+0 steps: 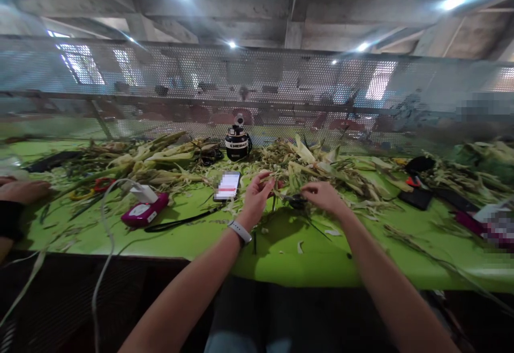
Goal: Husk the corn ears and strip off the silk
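Note:
Both my hands are above the front of the green table, close together at a small bunch of pale green plant strips (294, 175). My left hand (257, 195), with a pale band on its wrist, is closed with thumb and fingers on thin strips at the bunch's left side. My right hand (321, 195) is on the other side, its fingers drawn together; what lies between them is too small to make out. Just beside its fingertips is a small dark object (297, 201), its kind unclear. Small pale scraps lie below.
Heaps of husk-like leaves (160, 163) cover the back of the table (281, 267). A black bottle (237, 144), a phone (228, 186) and a purple power bank (144, 211) with a white cable stand nearby. Another person's hand (24, 189) is at left. A perforated metal screen (257, 85) rises behind.

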`<state>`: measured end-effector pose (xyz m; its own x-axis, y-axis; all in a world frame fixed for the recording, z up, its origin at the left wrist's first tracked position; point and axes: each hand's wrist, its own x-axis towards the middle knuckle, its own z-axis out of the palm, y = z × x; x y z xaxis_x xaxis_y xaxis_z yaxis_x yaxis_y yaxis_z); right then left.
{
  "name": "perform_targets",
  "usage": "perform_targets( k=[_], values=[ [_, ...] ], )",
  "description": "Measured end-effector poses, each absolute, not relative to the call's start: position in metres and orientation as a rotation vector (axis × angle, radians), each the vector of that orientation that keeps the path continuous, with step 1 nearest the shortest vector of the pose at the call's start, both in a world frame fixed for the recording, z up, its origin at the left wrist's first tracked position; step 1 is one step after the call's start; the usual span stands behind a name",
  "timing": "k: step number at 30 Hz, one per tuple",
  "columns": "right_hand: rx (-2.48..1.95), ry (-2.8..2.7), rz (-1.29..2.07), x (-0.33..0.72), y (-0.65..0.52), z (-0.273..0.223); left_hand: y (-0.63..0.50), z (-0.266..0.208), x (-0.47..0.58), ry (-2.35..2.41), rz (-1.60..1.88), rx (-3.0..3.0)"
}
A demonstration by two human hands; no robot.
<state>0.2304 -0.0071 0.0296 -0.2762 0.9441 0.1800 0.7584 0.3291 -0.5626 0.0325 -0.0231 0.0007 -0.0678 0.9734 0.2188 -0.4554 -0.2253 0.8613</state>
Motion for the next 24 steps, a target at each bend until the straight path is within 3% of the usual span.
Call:
perform_targets(
  k=[6, 13, 24],
  values=[
    [-1.049, -1.813, 0.901, 0.192, -0.019, 0.024, -0.025, -0.003, 0.04, 0.673, 1.511, 1.107],
    [-0.973, -1.482, 1.18, 0.186, -0.016, 0.011, -0.028, -0.003, 0.04, 0.761, 1.478, 1.397],
    [-0.745, -1.413, 1.665, 0.195, -0.027, 0.019, -0.023, -0.007, 0.032, 0.721, 1.304, 1.707]
  ],
)
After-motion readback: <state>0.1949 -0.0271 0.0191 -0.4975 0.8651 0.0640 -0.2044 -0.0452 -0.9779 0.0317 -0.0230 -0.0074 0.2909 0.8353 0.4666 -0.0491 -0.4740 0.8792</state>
